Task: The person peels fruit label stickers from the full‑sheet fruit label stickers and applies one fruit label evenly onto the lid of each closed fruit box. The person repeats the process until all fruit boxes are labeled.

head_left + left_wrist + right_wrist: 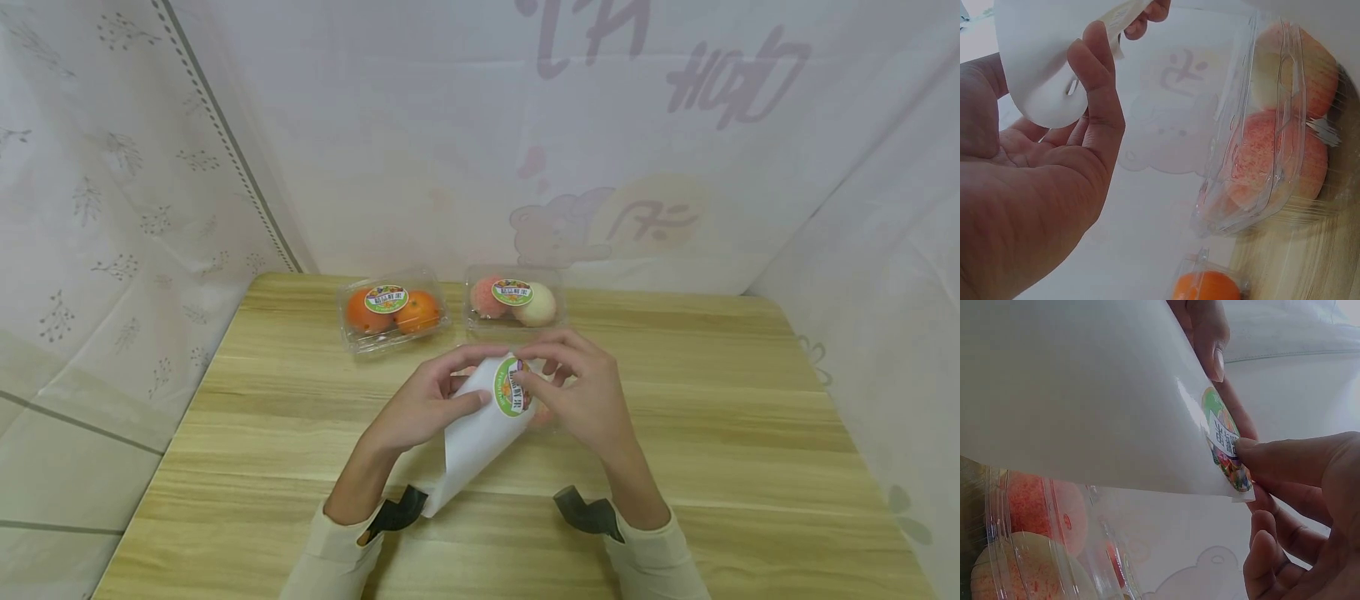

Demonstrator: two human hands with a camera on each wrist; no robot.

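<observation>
A white, curling sticker sheet (pixel 480 454) is held up over the table, with one oval green fruit label sticker (pixel 512 387) near its top end. My left hand (pixel 431 398) grips the sheet by its left side, thumb in front and fingers behind. With thumb and forefinger, my right hand (pixel 588 385) pinches the sticker at the sheet's edge. In the right wrist view, that thumb presses on the printed sticker (pixel 1225 440), whose end reaches the sheet's border. Beneath the hands, a clear box of peaches (pixel 1275 134) is mostly hidden in the head view.
Toward the back of the wooden table (pixel 712 433) stand two lidded clear boxes bearing the same label: one with oranges (pixel 417 312) at left, one with peaches (pixel 537 307) at right. Printed white cloth (pixel 420 150) hangs behind.
</observation>
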